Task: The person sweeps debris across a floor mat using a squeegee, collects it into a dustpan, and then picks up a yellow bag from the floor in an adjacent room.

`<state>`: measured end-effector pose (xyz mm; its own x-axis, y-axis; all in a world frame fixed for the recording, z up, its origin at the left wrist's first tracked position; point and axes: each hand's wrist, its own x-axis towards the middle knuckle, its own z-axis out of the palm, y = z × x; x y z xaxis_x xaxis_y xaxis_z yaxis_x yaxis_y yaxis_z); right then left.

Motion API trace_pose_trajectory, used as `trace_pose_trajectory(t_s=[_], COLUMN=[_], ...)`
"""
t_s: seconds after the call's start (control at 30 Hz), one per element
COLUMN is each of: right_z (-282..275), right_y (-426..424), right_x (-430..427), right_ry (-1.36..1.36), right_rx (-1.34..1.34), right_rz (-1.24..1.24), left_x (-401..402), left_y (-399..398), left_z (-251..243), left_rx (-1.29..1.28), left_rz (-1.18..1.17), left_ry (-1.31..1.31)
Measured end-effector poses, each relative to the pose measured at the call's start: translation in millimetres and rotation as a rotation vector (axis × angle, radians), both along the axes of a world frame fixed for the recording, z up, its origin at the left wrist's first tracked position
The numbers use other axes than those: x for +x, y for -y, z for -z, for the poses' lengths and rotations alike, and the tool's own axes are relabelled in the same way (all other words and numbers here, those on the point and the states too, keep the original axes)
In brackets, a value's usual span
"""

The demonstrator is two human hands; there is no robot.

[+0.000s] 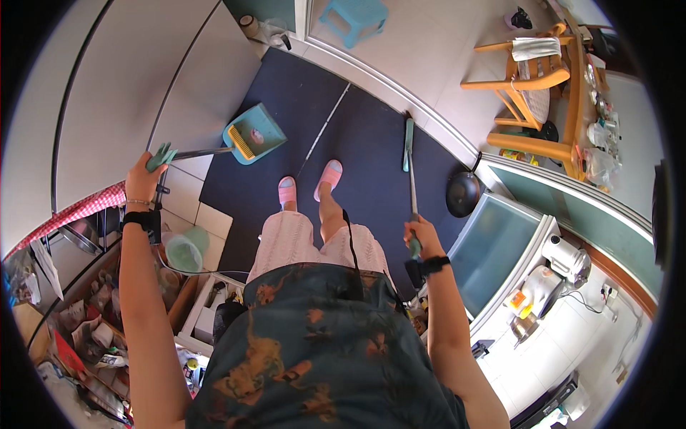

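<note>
My left hand (140,179) grips the green top of a long-handled dustpan (273,128). Its blue-green pan lies on the dark floor mat (316,96), with a yellow comb edge (241,142) along the handle side. A small pale pinkish scrap (256,136) sits inside the pan. Over on the right, my right hand (425,237) is closed around the green grip of a broom (412,185). The broom's green head (409,145) is down at the mat's far right edge, beside the sliding-door track (396,96). Dark bristles show at its far end.
A black wok (462,194) stands right of the broom, near a glass-fronted cabinet (498,246). Beyond the track are a blue plastic stool (355,19) and a wooden chair (528,80). On the left, a pale green bucket (185,251) stands by cluttered shelves (96,332).
</note>
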<state>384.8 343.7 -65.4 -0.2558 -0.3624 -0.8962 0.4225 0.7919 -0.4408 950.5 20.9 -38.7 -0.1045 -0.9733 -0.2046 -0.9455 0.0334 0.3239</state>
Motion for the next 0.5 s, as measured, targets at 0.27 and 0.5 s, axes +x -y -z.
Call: trace_pose_trajectory(t_s=[0.27,0.5], right_z=[30,-53], right_y=[30,-38], right_x=[89,47], right_ry=[-0.016,0.166], right_rx=[0.046,0.107], right_rz=[-0.253,0.046], left_x=[-3,1], left_y=[3,1], left_z=[1,-2], left_rx=[-0.021,-0.007], left_rz=[0.022,0.011], left_ry=[-0.002,0.013])
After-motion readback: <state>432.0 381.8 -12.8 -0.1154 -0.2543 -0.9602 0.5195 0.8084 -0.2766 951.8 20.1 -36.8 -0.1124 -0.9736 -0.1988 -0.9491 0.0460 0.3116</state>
